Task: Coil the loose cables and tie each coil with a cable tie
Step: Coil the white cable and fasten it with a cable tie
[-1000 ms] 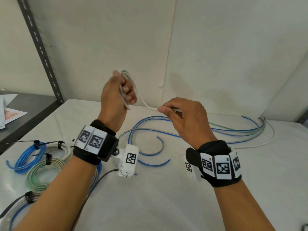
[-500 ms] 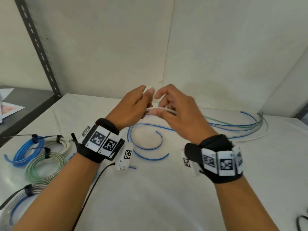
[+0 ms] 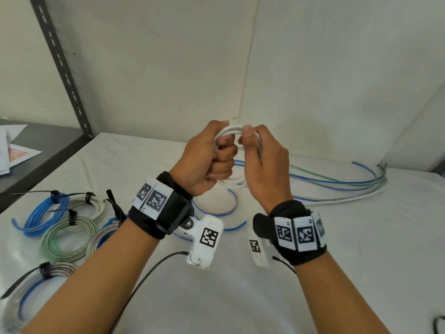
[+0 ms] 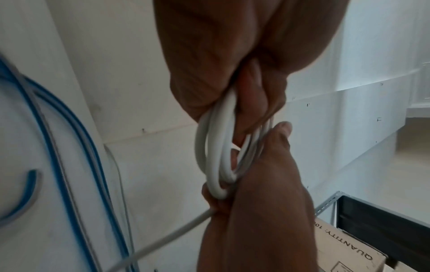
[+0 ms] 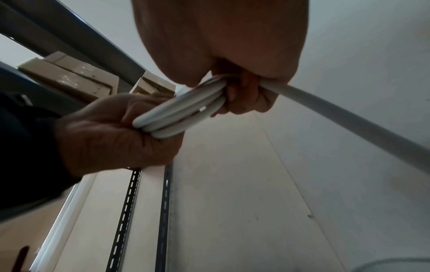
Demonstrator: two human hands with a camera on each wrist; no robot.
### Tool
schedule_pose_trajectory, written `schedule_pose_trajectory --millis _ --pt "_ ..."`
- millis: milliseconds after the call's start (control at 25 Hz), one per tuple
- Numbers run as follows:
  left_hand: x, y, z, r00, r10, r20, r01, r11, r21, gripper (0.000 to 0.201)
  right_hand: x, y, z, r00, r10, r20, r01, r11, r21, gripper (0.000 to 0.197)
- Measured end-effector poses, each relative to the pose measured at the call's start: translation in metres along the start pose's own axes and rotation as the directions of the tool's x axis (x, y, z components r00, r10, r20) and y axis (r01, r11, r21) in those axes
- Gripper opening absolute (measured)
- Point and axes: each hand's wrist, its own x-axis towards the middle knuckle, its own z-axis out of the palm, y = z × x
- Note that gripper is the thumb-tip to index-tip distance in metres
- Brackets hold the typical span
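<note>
Both hands are raised above the white-covered table [image 3: 313,261], winding a round white plastic-sheathed cable [image 3: 228,131] into a small coil. The left hand [image 3: 204,162] has its fingers curled tight around one side of the coil, several loops bunched in the fist; the wrist view shows about three turns stacked side by side [image 4: 216,156]. The right hand [image 3: 262,165] grips the opposite side, thumb on top pressing the loops, and the free tail of the same cable leaves this hand [image 5: 337,110] and trails down toward the table.

The step in hand is coiling: this coil is only partly wound and carries no tie. On the left of the table lie finished coils, a blue one [image 3: 41,218] and a green-tinted one [image 3: 67,239] among them, each cinched with a black cable tie [image 3: 72,215]. Loose blue, green and white cables [image 3: 337,182] still lie spread along the back right of the table, so much of the task seems to remain.

The next move probably calls for the left hand to keep the stack clamped while the right slides along the tail and lays on another loop of matching size; loosening the left grip would likely let the springy turns fan apart
</note>
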Motion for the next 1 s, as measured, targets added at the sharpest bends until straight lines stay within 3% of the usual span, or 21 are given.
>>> schedule_pose_trajectory --millis 120,360,520,640,720,880,1000 --pt "0.002 -0.011 0.008 0.999 0.011 -0.032 -0.013 0.997 -0.076 0.044 -0.001 0.000 0.001 0.992 0.031 -0.120 -0.024 0.998 0.058 0.029" --pt "0.004 -0.016 0.007 0.999 0.020 0.035 -0.017 0.996 -0.089 0.048 0.008 0.001 -0.012 0.993 0.014 -0.118 0.001 0.993 0.119 0.029" --pt "0.003 -0.018 0.008 0.999 0.009 0.049 -0.004 0.996 -0.093 0.051 0.007 0.001 -0.008 0.983 0.093 -0.160 -0.061 0.979 0.196 0.029" --pt "0.003 -0.023 0.010 1.000 -0.001 0.023 0.001 1.000 -0.005 0.053 0.009 0.004 -0.006 0.958 0.176 -0.225 -0.113 0.957 0.269 0.021" --pt "0.003 -0.026 0.012 1.000 0.012 0.003 -0.012 0.999 0.029 0.051 0.012 0.007 -0.007 0.948 0.228 -0.223 -0.142 0.928 0.344 0.019" --pt "0.007 -0.023 0.010 1.000 0.005 0.025 -0.002 0.994 -0.108 0.047 0.011 0.005 -0.009 0.950 0.231 -0.210 -0.142 0.919 0.368 0.021" --pt "0.006 -0.016 -0.001 0.997 0.010 0.079 0.006 0.978 -0.207 0.046 0.009 0.001 -0.009 0.988 0.142 -0.059 -0.117 0.944 0.309 0.025"
